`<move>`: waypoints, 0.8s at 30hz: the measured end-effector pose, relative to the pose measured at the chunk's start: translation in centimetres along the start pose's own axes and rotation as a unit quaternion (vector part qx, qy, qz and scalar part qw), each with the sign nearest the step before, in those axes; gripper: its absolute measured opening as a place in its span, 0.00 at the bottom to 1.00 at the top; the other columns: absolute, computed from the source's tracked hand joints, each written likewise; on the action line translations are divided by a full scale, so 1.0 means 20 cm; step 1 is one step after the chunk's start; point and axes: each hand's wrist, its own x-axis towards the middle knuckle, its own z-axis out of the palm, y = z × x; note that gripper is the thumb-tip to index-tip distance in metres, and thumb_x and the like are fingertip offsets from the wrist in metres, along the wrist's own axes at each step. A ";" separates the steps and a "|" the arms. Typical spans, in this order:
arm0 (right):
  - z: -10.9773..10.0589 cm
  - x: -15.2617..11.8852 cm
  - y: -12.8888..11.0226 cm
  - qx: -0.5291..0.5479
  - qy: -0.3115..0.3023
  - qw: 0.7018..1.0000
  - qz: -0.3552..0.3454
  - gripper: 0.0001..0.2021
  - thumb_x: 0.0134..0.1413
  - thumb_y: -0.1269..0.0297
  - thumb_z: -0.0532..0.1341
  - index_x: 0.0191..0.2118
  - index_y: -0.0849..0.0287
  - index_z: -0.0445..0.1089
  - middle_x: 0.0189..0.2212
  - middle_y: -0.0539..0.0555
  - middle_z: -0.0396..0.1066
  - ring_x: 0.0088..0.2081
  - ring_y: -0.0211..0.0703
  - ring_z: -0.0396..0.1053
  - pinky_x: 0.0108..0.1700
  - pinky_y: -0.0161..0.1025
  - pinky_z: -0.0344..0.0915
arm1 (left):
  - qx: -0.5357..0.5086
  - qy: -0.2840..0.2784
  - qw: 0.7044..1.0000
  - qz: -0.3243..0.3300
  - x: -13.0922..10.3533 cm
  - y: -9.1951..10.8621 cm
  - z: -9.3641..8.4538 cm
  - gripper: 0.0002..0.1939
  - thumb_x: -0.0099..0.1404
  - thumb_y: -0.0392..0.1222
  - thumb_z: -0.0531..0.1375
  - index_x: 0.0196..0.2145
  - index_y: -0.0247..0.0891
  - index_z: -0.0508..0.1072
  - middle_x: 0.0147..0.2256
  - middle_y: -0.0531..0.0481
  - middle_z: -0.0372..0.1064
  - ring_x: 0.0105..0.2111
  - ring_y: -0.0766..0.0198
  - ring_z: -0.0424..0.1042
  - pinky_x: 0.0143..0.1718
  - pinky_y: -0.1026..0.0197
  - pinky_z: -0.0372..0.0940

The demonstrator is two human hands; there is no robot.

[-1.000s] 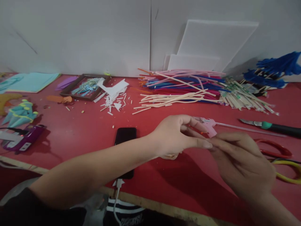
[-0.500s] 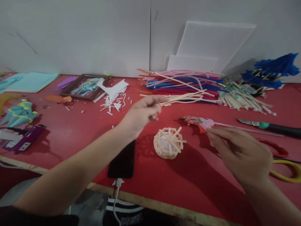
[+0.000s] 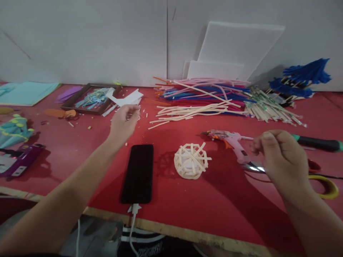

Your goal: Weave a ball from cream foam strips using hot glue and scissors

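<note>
My left hand (image 3: 125, 120) hovers over the white paper scraps with its fingers curled in; anything in them is hidden or too small to name. At the right, my right hand (image 3: 284, 157) is raised with curled fingers, and I cannot make out whether something small is between them. A pink glue gun (image 3: 234, 140) lies just left of this hand, apart from it. Between my hands a small round cage of cream sticks (image 3: 191, 160) rests on the table, with crossed strips over its top and something white inside.
A black phone (image 3: 138, 173) with a cable lies near the front edge. Cream sticks (image 3: 187, 111) and coloured pipe cleaners lie at the back. Green-handled pliers (image 3: 318, 142) and yellow-handled scissors (image 3: 331, 187) are at the right. A brown tray (image 3: 92, 110) and a purple device (image 3: 24, 162) are left.
My left hand has moved left from the cream sticks to the paper scraps. My right hand has drawn back right from the glue gun. One cream stick now lies apart in front of the pile.
</note>
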 end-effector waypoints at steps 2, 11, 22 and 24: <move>0.00 -0.04 -0.05 0.005 0.016 1.000 -0.026 0.14 0.64 0.53 0.58 0.30 0.55 0.67 0.22 0.49 0.68 0.24 0.39 0.67 0.29 0.40 0.65 | -0.001 -0.039 0.999 0.018 -0.07 0.11 0.06 0.03 0.64 0.38 0.63 0.36 0.42 0.76 0.36 0.53 0.76 0.38 0.60 0.73 0.44 0.55 0.66; 0.02 -0.16 -0.17 -0.006 0.014 0.960 -0.278 0.10 0.58 0.73 0.65 0.42 0.50 0.75 0.35 0.52 0.73 0.37 0.44 0.73 0.37 0.43 0.70 | -0.233 -0.387 0.887 -0.094 -0.41 0.54 0.34 0.12 0.58 0.35 0.69 0.41 0.38 0.77 0.30 0.52 0.80 0.30 0.63 0.79 0.29 0.66 0.68; -0.02 -0.20 -0.21 -0.025 0.010 0.939 -0.343 0.38 0.56 0.80 0.62 0.68 0.40 0.60 0.41 0.55 0.74 0.38 0.45 0.74 0.37 0.42 0.72 | -0.368 -0.416 0.805 -0.209 -0.44 0.57 0.38 0.12 0.57 0.34 0.71 0.39 0.38 0.77 0.24 0.57 0.73 0.19 0.74 0.65 0.20 0.69 0.57; -0.01 -0.17 -0.20 -0.027 -0.016 0.937 -0.349 0.36 0.57 0.80 0.60 0.68 0.44 0.61 0.43 0.56 0.74 0.40 0.45 0.75 0.40 0.41 0.72 | -0.340 -0.399 0.831 -0.186 -0.43 0.57 0.36 0.08 0.60 0.36 0.69 0.38 0.39 0.77 0.22 0.58 0.70 0.17 0.74 0.62 0.20 0.68 0.57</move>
